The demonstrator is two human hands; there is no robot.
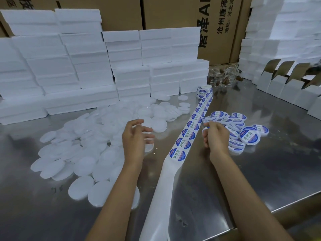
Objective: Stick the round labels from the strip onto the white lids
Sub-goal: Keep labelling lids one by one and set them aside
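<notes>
A strip of round blue-and-white labels (188, 134) runs from a roll (205, 91) down the steel table toward me; its near part is bare backing paper. My right hand (214, 136) sits right of the strip and pinches a labelled lid (205, 130) at its fingertips. My left hand (137, 136) hovers left of the strip with fingers loosely spread, holding nothing, over a plain white lid (150, 146). A heap of plain white lids (86, 148) spreads on the left. Labelled lids (239, 131) pile up on the right.
White foam boxes (86, 66) are stacked along the back and far right, in front of brown cartons (173, 13). Folded open white cartons (286, 84) stand at the right. Clear jars with brown parts (222, 77) lie behind the roll. The table edge (286, 204) runs at lower right.
</notes>
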